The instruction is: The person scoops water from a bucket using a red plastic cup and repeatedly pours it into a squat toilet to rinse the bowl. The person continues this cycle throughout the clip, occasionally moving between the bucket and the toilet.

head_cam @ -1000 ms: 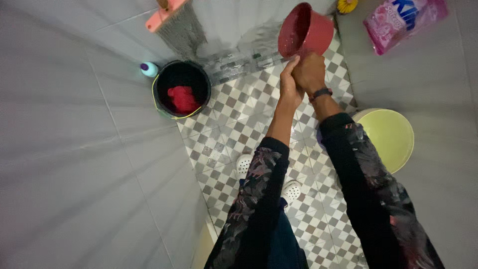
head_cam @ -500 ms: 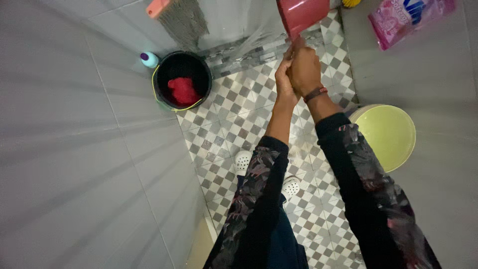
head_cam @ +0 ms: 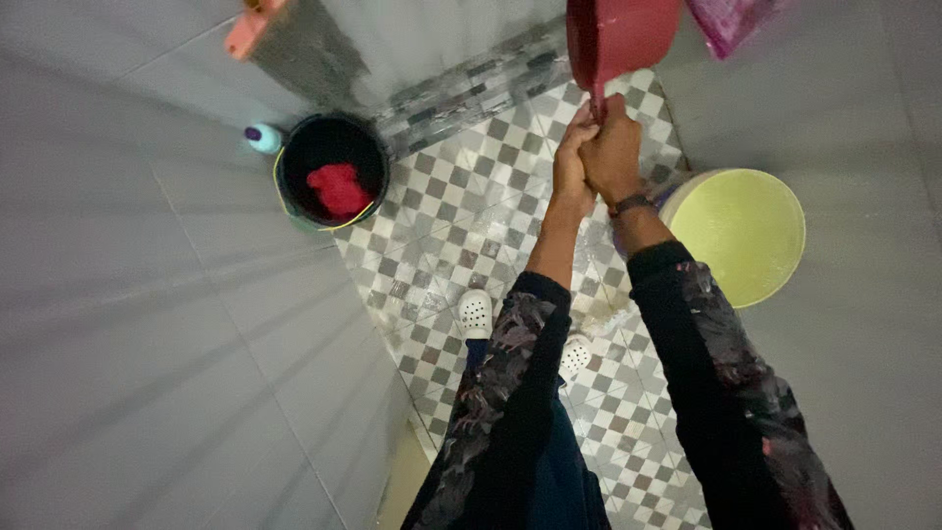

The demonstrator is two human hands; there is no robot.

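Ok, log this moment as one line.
hands: left and right both grip red dipper handle | dipper: raised, tilted | black bucket: red cloth inside

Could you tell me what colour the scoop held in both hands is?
The scoop is red, seen in the head view.

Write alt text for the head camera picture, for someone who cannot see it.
Both hands, left hand and right hand, grip the handle of a raised red dipper over a checkered tile floor. A black bucket holding red cloth stands left; a yellow-lidded bucket stands right.
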